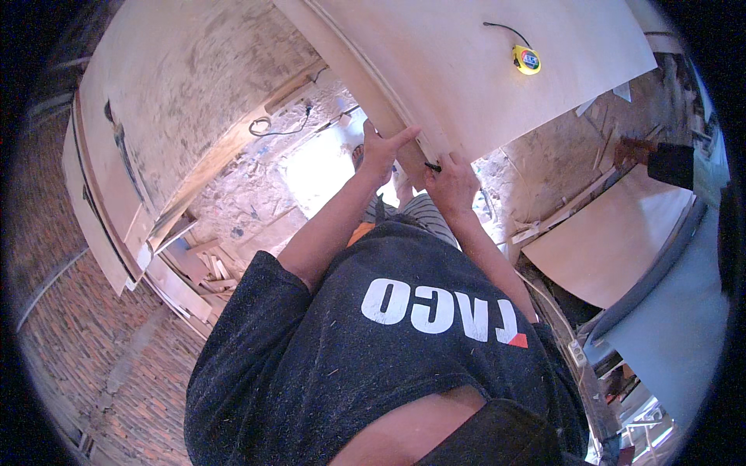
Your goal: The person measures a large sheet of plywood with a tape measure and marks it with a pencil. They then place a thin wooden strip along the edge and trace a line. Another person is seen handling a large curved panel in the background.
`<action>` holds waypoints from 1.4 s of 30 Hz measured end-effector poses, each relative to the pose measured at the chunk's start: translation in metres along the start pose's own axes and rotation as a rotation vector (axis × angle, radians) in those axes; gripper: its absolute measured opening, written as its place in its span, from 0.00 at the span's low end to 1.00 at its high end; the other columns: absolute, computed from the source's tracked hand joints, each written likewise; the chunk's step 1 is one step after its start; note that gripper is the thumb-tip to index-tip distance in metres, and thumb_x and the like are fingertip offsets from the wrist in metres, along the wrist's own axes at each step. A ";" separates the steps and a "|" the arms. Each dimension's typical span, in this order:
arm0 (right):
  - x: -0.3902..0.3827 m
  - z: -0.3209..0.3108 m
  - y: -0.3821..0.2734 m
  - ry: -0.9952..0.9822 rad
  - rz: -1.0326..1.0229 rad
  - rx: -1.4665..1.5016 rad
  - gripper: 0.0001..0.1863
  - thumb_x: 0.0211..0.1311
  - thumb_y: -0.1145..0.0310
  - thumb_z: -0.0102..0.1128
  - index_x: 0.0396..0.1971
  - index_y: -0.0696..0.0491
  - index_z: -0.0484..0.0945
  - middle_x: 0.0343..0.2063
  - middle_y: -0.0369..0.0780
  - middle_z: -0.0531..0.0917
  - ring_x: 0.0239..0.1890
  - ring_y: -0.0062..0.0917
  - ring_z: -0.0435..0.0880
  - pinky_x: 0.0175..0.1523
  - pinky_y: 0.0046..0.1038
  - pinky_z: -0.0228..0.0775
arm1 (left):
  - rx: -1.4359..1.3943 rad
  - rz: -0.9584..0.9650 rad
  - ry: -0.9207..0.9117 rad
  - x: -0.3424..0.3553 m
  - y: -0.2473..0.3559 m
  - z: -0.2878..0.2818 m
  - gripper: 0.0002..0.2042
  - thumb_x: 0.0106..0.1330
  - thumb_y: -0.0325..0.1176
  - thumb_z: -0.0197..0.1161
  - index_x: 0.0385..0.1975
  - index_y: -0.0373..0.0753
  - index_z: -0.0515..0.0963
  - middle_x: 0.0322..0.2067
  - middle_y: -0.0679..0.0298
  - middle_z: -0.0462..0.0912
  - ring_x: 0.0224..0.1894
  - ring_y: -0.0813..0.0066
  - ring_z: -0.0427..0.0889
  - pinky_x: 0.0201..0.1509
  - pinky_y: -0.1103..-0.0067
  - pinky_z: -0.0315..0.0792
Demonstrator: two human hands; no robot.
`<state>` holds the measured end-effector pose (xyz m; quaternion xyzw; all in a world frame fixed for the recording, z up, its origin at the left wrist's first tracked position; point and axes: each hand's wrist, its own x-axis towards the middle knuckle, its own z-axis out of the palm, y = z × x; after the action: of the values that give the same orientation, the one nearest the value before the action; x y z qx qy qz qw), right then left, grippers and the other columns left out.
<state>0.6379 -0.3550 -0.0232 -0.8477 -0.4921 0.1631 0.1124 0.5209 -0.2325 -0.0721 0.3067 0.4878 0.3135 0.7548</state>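
Note:
A long wooden strip (365, 74) runs toward me along the left edge of a pale plywood sheet (466, 93). My left hand (381, 159) is closed around the strip's left side near its close end, the thumb stretched across its top. Just to the right, my right hand (453, 186) is closed on a short black pen (433, 167) at the near corner of the sheet and strip. The pen's tip is hard to make out. Farther off on the sheet lies a yellow tape measure (527, 60) with a black strap.
On the left stands another large board (202, 70), with a thin dark cable (268, 128) by its edge. Wood offcuts (217, 268) lie below it, near a brick wall (93, 380). A bent plywood sheet (610, 241) is at right, beneath a dark-clothed limb (673, 165) of another person.

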 end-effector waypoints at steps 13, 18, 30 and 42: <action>0.000 0.002 0.005 -0.034 0.006 0.018 0.19 0.54 0.56 0.70 0.41 0.52 0.82 0.39 0.45 0.82 0.45 0.44 0.84 0.44 0.47 0.78 | 0.071 0.016 0.050 0.010 -0.014 -0.005 0.45 0.49 0.34 0.85 0.62 0.30 0.59 0.55 0.48 0.76 0.56 0.56 0.80 0.61 0.64 0.78; -0.010 -0.018 0.006 -0.020 0.006 0.100 0.24 0.58 0.51 0.70 0.49 0.51 0.84 0.41 0.46 0.84 0.46 0.44 0.84 0.48 0.44 0.78 | 0.033 -0.020 0.034 0.007 -0.007 -0.003 0.46 0.50 0.34 0.85 0.63 0.29 0.57 0.55 0.49 0.76 0.56 0.57 0.81 0.62 0.63 0.78; -0.069 -0.023 0.131 -0.574 0.325 0.828 0.25 0.64 0.50 0.72 0.47 0.57 0.86 0.37 0.36 0.89 0.41 0.21 0.84 0.49 0.29 0.75 | 0.083 -0.006 0.002 0.002 -0.006 -0.004 0.45 0.53 0.37 0.84 0.63 0.30 0.58 0.55 0.50 0.77 0.57 0.60 0.81 0.61 0.66 0.78; -0.073 0.018 0.167 -0.796 0.512 1.080 0.27 0.62 0.50 0.72 0.53 0.53 0.80 0.35 0.34 0.86 0.35 0.20 0.87 0.29 0.22 0.63 | 0.035 0.027 -0.029 0.010 -0.010 -0.009 0.40 0.55 0.35 0.82 0.61 0.32 0.61 0.50 0.52 0.81 0.50 0.62 0.85 0.56 0.67 0.82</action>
<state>0.7308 -0.4998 -0.0867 -0.6387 -0.1322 0.7019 0.2862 0.5177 -0.2295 -0.0880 0.3308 0.4779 0.3106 0.7521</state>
